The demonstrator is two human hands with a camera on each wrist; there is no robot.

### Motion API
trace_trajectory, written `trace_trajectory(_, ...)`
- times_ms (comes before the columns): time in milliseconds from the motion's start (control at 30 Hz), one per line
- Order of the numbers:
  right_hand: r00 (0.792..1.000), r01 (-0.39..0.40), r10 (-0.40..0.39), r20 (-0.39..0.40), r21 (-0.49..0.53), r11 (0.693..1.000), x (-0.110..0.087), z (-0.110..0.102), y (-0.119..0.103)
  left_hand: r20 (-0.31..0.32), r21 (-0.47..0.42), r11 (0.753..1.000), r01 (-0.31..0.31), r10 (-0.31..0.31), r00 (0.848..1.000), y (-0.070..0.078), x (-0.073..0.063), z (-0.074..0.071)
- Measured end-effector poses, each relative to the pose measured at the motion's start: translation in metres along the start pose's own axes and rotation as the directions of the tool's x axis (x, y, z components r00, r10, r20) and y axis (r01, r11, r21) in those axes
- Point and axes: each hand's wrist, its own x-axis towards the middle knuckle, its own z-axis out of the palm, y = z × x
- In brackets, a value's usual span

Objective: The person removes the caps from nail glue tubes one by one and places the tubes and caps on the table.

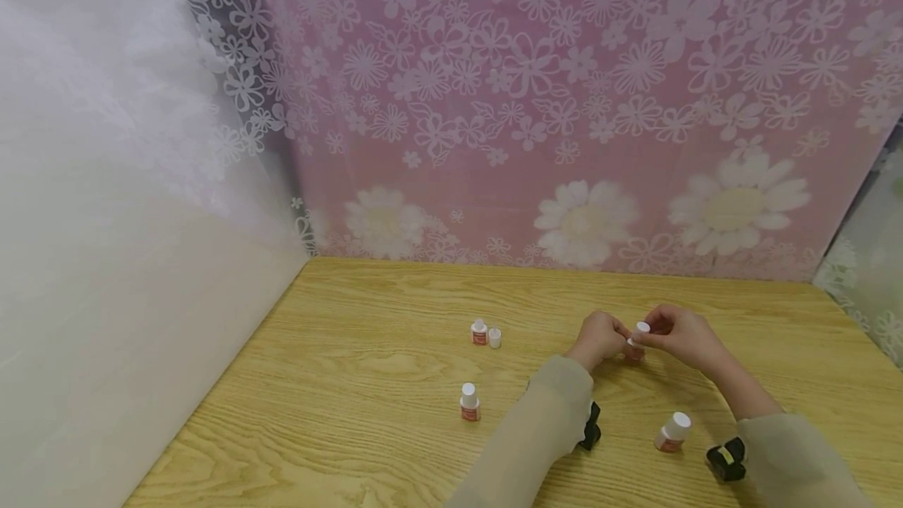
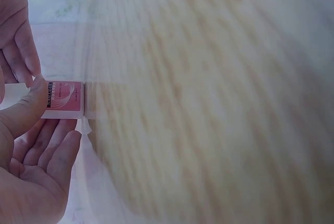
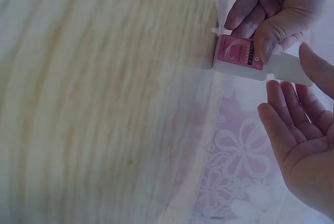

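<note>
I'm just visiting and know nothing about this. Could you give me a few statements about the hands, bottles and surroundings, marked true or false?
1. The left hand grips the body of a small bottle while the right hand pinches its white cap. True.
2. All the other bottles have their caps on. False: the open bottle toward the back has its loose cap beside it.
3. The work surface is plain white. False: the tabletop shows yellow-brown wood grain.
4. A pink flowered sheet rises behind the tabletop. True.
5. The held bottle is upside down. False: its cap end points up.
</note>
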Motion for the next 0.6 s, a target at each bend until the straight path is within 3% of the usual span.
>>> trace_trajectory(600, 0.999, 0.041, -0.042, 0.022, 0.071, 0.997, 0.0001, -0.0003, -0.0003, 0.001, 0.004, 1.0, 0.024, -0.024, 1.0, 0.0003, -0.0002, 0.0004)
